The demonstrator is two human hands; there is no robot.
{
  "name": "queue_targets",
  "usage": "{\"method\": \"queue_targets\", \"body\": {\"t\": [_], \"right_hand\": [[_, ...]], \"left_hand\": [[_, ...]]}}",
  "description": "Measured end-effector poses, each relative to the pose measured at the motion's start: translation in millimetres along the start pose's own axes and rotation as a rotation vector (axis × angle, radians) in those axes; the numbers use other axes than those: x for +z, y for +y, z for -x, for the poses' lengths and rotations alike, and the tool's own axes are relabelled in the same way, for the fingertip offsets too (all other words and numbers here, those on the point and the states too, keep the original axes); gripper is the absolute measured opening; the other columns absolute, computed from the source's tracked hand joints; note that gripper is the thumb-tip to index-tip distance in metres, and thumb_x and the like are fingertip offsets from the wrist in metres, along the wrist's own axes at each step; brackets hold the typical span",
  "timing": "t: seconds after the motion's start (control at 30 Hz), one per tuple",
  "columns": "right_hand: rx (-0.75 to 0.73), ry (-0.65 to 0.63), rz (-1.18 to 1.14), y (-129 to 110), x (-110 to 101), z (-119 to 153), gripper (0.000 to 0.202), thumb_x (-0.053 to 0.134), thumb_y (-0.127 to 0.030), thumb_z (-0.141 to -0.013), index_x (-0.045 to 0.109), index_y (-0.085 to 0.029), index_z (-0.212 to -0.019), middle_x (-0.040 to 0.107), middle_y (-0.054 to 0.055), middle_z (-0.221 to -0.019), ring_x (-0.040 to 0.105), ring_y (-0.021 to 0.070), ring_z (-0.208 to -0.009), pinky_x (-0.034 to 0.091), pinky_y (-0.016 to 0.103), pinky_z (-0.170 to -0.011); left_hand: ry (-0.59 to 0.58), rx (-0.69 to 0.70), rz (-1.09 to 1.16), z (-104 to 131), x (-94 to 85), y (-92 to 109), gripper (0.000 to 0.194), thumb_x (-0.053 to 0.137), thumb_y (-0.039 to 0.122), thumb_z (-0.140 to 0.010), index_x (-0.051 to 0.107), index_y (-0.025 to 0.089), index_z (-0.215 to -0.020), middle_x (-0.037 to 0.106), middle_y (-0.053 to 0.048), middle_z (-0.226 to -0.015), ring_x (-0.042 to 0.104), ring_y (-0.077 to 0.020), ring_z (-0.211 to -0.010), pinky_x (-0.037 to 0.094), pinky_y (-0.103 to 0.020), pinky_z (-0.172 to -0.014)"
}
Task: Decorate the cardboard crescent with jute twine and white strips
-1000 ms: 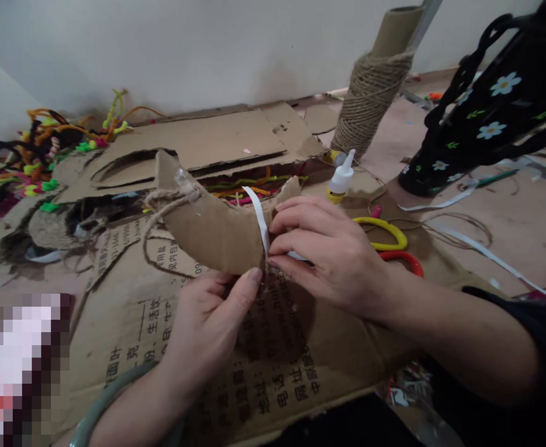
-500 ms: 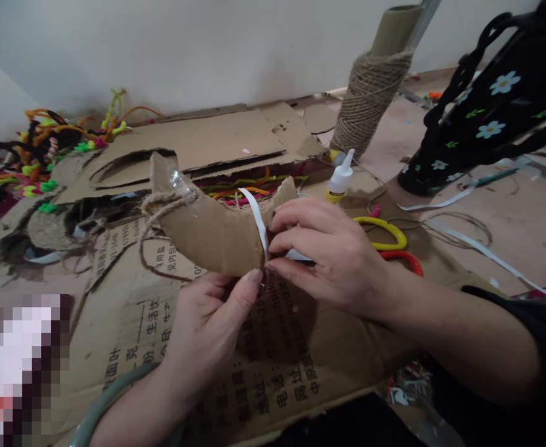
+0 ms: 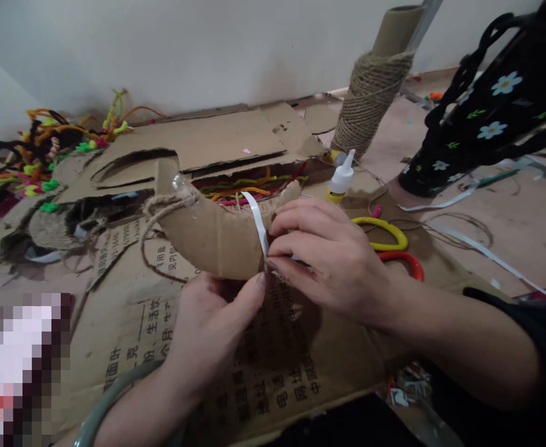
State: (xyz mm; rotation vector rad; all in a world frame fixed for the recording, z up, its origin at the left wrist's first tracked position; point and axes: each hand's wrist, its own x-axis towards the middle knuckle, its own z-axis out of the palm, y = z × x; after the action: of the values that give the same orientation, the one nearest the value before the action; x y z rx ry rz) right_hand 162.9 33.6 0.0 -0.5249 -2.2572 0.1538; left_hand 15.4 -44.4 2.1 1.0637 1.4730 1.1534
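Observation:
A curved, crescent-shaped cardboard piece [image 3: 217,239] is held up over the printed cardboard. Jute twine [image 3: 146,251] is wound about its left tip and loops down toward my left hand [image 3: 212,323], which grips the lower edge with the thumb in front. A narrow white strip [image 3: 256,222] lies across the cardboard piece. My right hand [image 3: 323,254] is closed at the right part, its thumb and fingertips pinching the strip's lower end by the edge. The left fingers behind the cardboard are hidden.
Behind my right hand are a glue bottle [image 3: 340,180] and scissors with yellow and red handles [image 3: 389,233]. A twine roll [image 3: 370,93] and black flowered bottle [image 3: 482,112] stand at the back right. Pipe cleaners [image 3: 49,136] pile up at left, near a flat cardboard box [image 3: 226,136].
The crescent has dipped slightly at its upper tips. Both hands keep their grip, the right fingertips shifting slightly at the strip's lower end.

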Motion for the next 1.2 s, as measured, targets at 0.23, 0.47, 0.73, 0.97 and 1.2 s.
{"method": "queue_targets", "body": {"t": [0.23,0.47,0.73,0.97,1.2], "right_hand": [[-0.035,0.021,0.026,0.0,0.7,1.8,0.012,0.055,-0.015,-0.082,0.066,-0.014,-0.078,0.065,0.006,-0.088,0.056,0.02,-0.095,0.047,0.037,-0.09],[-0.018,0.057,0.068,-2.0,-0.1,2.2,0.011,0.056,-0.014,-0.081,0.066,-0.015,-0.078,0.064,0.005,-0.081,0.053,0.0184,-0.083,0.048,0.036,-0.077],[-0.023,-0.005,0.092,-1.6,0.3,3.8,0.013,0.056,-0.022,-0.084,0.065,-0.017,-0.075,0.063,0.004,-0.078,0.052,0.0168,-0.077,0.044,0.034,-0.073],[-0.023,-0.016,0.1,-0.7,1.7,4.2,0.014,0.055,-0.023,-0.084,0.065,-0.018,-0.077,0.064,0.004,-0.079,0.052,0.0173,-0.079,0.043,0.034,-0.074],[-0.029,-0.029,0.088,-0.1,0.6,4.4,0.015,0.054,-0.025,-0.085,0.065,-0.017,-0.078,0.064,0.005,-0.08,0.052,0.0178,-0.08,0.044,0.035,-0.076]], "left_hand": [[0.003,-0.063,0.012,-3.0,-4.8,-10.3,0.017,0.065,0.027,-0.075,0.071,0.018,-0.087,0.067,-0.001,-0.07,0.059,-0.015,-0.066,0.045,-0.022,-0.057],[-0.016,-0.074,0.097,-3.5,-3.3,-9.6,0.017,0.065,0.022,-0.074,0.071,0.017,-0.089,0.069,-0.002,-0.074,0.062,-0.0162,-0.07,0.048,-0.024,-0.062],[-0.03,-0.057,0.101,-3.5,-4.8,-9.2,0.018,0.062,0.029,-0.078,0.071,0.017,-0.089,0.072,-0.004,-0.085,0.065,-0.0193,-0.081,0.051,-0.029,-0.075],[-0.048,-0.102,0.082,-3.2,-2.7,-4.8,0.016,0.064,0.024,-0.074,0.07,0.017,-0.087,0.072,-0.003,-0.084,0.066,-0.0203,-0.084,0.053,-0.029,-0.073],[0.049,-0.046,-0.064,-1.8,1.3,5.1,0.012,0.065,0.025,-0.071,0.07,0.015,-0.077,0.072,-0.003,-0.071,0.066,-0.02,-0.076,0.053,-0.026,-0.064]]}}
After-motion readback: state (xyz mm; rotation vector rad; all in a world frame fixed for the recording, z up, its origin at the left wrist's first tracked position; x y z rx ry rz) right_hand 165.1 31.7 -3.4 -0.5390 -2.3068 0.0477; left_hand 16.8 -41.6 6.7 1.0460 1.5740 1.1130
